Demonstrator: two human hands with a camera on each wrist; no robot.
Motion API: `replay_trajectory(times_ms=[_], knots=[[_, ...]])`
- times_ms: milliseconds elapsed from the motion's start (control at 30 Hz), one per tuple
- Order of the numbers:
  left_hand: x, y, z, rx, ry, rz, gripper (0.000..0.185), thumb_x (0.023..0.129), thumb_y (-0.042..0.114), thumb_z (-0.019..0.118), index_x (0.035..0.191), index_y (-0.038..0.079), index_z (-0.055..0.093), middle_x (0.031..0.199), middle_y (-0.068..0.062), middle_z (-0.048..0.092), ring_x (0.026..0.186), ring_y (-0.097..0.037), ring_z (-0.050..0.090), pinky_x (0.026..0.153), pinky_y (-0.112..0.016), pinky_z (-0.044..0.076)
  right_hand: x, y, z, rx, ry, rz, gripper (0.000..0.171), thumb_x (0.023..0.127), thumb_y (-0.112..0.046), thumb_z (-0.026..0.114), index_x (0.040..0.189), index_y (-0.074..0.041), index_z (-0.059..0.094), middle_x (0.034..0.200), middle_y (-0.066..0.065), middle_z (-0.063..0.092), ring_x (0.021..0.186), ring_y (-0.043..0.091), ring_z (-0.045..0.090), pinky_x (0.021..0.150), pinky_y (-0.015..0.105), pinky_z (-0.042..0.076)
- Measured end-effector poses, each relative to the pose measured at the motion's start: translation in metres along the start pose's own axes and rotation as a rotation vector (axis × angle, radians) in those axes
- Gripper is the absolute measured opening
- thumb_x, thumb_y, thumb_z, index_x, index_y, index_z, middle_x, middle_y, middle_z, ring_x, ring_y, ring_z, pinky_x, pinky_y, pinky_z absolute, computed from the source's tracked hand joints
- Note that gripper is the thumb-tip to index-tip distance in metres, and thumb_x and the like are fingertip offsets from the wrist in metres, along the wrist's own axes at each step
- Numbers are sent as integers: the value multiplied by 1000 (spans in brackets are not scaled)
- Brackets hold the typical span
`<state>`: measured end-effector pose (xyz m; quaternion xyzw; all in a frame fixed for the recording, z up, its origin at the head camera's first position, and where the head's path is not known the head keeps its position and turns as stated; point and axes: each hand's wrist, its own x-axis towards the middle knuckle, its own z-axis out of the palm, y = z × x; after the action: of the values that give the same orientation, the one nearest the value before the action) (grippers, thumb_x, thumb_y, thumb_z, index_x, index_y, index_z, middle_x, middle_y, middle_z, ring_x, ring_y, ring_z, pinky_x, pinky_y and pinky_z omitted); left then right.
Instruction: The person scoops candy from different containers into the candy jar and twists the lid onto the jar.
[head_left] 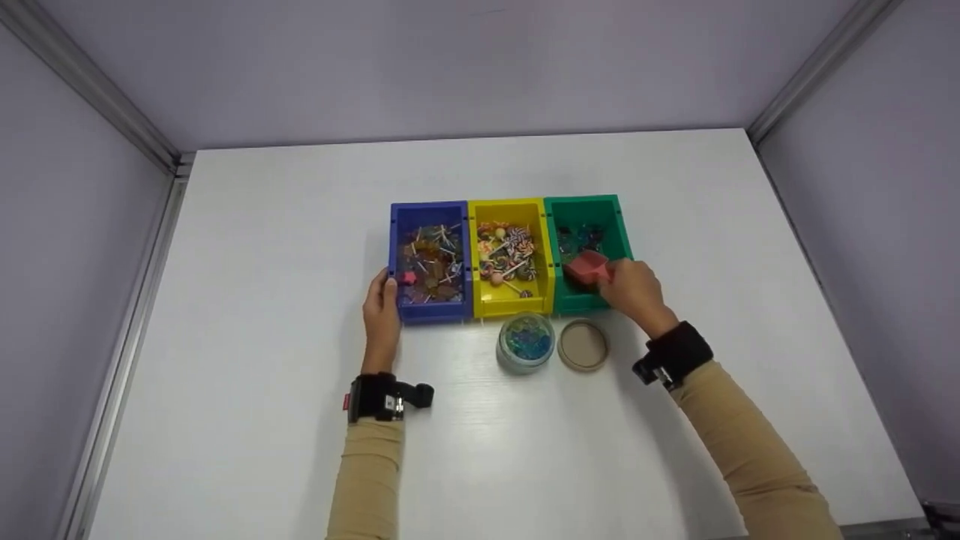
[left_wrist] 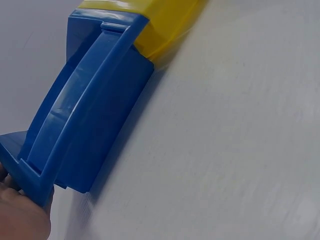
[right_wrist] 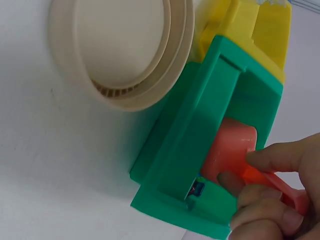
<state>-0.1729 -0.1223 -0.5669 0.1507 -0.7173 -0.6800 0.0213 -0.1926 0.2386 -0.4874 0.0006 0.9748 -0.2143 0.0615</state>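
A: Hands?
B: Right hand [head_left: 632, 295] pinches the red scoop [head_left: 587, 266], inside the green bin [head_left: 579, 303]; left hand [head_left: 381, 316] grips the blue bin [head_left: 433, 311] by its near corner.
A: Risk?
B: Small pieces [head_left: 591, 237] could spill if the scoop tips or clips the rim; a careless sweep could knock the open jar [head_left: 519, 367].
A: Unclear?
B: Scoop's contents hidden; left hand partly cut off in left wrist view.

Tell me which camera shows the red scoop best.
The right wrist view: the red scoop appears large there, gripped by the right hand. The head view shows it small, in the green bin; the left wrist view misses it.
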Motion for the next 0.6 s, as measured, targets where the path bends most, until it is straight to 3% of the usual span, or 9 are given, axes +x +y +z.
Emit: replay_trajectory(times_ms=[300,600], knots=[[-1,-1,-1,6,-6,7,48,105,26,37,147,3,36,151,-19,41,143,-31,37,122,-43,30,11,10,0,-12,-14,-47,20,88,-10,58,73,3,64,68,12,57,61,19,45,50,24,30],[-2,1,-3,-1,-27,-16,49,106,29,35,149,6,33,154,-15,38,145,-28,34,123,-42,28,16,6,-2,-67,-44,-67,25,91,-12,55,92,8,69,81,23,68,65,22,49,55,29,38]])
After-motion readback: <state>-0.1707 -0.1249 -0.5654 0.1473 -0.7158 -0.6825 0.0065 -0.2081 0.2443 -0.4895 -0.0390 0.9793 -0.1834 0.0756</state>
